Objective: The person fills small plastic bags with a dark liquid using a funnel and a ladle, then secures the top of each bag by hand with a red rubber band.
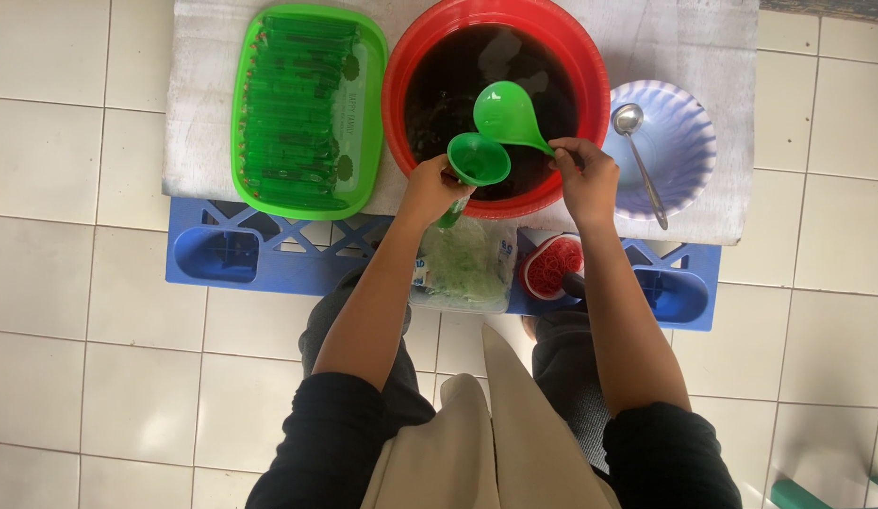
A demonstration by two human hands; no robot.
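My left hand (428,191) grips a green funnel (478,158) by its neck, with a narrow green-filled plastic tube (451,214) hanging under it at the near rim of a big red basin (397,71). The basin holds dark liquid (448,85). My right hand (586,179) holds the handle of a green ladle (506,115), whose bowl hovers over the liquid just behind the funnel.
A green tray (364,94) packed with several filled green tubes lies left of the basin. A pale ribbed bowl (684,141) with a metal spoon (639,155) stands on the right. Below are a blue crate (222,254), a bag of empty plastic sleeves (467,269) and a red container of rubber bands (552,267).
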